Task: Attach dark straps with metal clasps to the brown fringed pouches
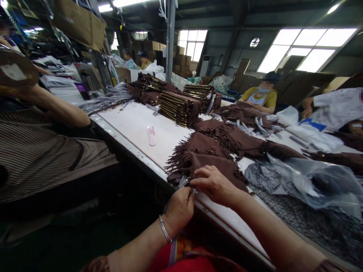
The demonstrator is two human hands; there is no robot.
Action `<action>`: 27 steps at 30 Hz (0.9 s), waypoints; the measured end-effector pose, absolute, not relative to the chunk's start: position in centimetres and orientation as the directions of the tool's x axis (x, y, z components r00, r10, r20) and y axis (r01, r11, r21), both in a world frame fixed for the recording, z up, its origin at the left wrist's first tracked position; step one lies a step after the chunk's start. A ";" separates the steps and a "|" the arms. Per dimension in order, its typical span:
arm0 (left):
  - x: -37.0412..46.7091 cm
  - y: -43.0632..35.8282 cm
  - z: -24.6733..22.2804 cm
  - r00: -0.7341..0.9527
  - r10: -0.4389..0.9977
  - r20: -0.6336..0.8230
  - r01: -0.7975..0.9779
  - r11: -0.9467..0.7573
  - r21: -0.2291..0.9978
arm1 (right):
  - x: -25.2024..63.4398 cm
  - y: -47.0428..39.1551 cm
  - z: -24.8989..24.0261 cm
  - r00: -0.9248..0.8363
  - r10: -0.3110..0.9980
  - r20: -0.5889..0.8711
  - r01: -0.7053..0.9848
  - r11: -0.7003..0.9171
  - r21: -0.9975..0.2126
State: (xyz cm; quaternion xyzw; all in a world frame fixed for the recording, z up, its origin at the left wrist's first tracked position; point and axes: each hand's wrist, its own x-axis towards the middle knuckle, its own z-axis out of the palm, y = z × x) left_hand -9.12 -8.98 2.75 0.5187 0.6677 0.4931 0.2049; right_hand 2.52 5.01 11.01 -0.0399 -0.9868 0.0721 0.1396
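Near the front edge of the white table lies a brown fringed fabric piece. At its near corner, my left hand is closed in a pinch on a small piece of clear plastic. My right hand is right beside it, fingers bent and pressed together at the fabric's edge; what its fingertips hold is hidden. A silver bangle circles my left wrist. Farther up the table rests a pink comb.
Behind stand stacked brown pieces with gold-coloured edges. More brown fabric spreads across the table. Clear plastic bags and grey speckled cloth lie at right. A person in striped clothing is close at left; other people sit beyond.
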 end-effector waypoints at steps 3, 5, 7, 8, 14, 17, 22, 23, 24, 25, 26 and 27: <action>-9.0 -8.9 2.3 -0.415 0.880 0.229 0.465 -0.011 0.885 | 2.6 3.9 10.5 -0.976 0.014 0.216 -0.007 0.995 -0.096; -8.9 -8.8 2.2 -0.438 0.871 0.222 0.447 -0.003 0.895 | 2.5 3.7 10.0 -0.976 -0.009 0.217 -0.019 0.999 -0.048; -8.8 -8.8 2.2 -0.448 0.868 0.214 0.441 0.006 0.898 | 2.4 3.7 9.5 -0.974 -0.031 0.223 -0.034 0.999 -0.010; -8.8 -8.8 2.3 -0.450 0.868 0.212 0.442 0.010 0.897 | 2.4 3.7 9.3 -0.973 -0.043 0.228 -0.043 0.999 0.006; -8.8 -8.9 3.2 -0.440 0.880 0.180 0.443 0.039 0.895 | 2.4 3.2 8.3 -0.971 -0.034 0.235 -0.017 0.997 0.074; -9.0 -8.7 3.2 -0.448 0.889 0.093 0.336 0.071 0.939 | 2.7 2.9 7.4 -0.962 0.006 0.275 0.031 0.996 0.089; -9.7 -8.3 3.9 -0.183 0.895 -0.406 -0.208 0.368 0.906 | 3.5 2.7 6.5 -0.948 0.040 0.315 0.070 0.994 0.084; -10.0 -8.2 4.2 -0.086 0.880 -0.466 -0.318 0.419 0.850 | 3.7 2.6 6.5 -0.945 0.045 0.324 0.075 0.994 0.083; -10.3 -8.2 4.4 0.006 0.870 -0.492 -0.404 0.453 0.795 | 3.8 2.5 6.5 -0.943 0.050 0.330 0.082 0.993 0.082; -10.6 -8.2 4.6 0.091 0.866 -0.492 -0.468 0.474 0.746 | 3.9 2.5 6.5 -0.940 0.057 0.336 0.089 0.993 0.080; -10.9 -8.2 4.7 0.162 0.863 -0.479 -0.515 0.488 0.705 | 4.0 2.4 6.5 -0.938 0.065 0.341 0.097 0.992 0.076; -11.1 -8.2 4.8 0.215 0.860 -0.462 -0.550 0.498 0.671 | 4.1 2.3 6.5 -0.937 0.070 0.342 0.101 0.992 0.072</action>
